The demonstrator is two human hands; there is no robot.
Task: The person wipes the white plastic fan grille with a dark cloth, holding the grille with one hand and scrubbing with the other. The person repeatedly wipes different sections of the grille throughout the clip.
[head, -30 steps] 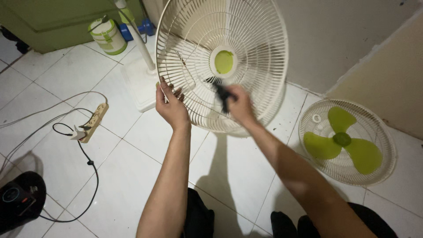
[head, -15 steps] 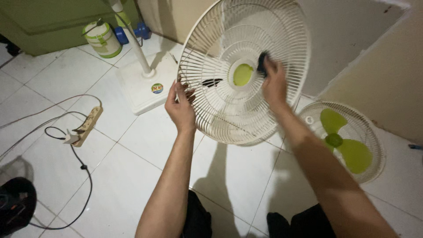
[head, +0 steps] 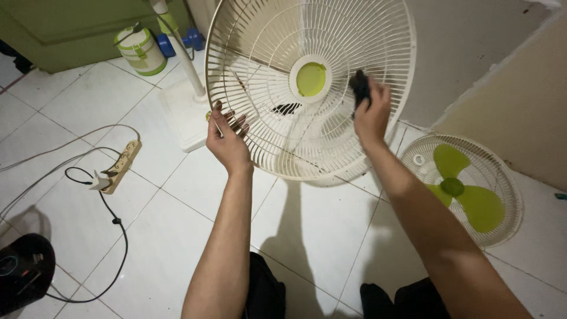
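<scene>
I hold a round cream fan grille (head: 277, 53) with a lime green centre disc upright above the tiled floor. My left hand (head: 227, 142) grips its lower left rim, fingers hooked through the wires. My right hand (head: 371, 115) presses a small black brush or cloth (head: 359, 87) against the wires to the right of the centre disc; what it is exactly stays unclear.
A second grille with lime green fan blades (head: 462, 190) lies on the floor at right. The fan stand and white base (head: 186, 112) are behind the grille. A power strip (head: 123, 165) with cables lies at left, a black device (head: 20, 272) at bottom left, a green-white canister (head: 142, 50) at the back.
My right hand with the black thing moved from the lower middle of the grille up to the right of the centre disc. The grille shifted slightly in my left hand's grip.
</scene>
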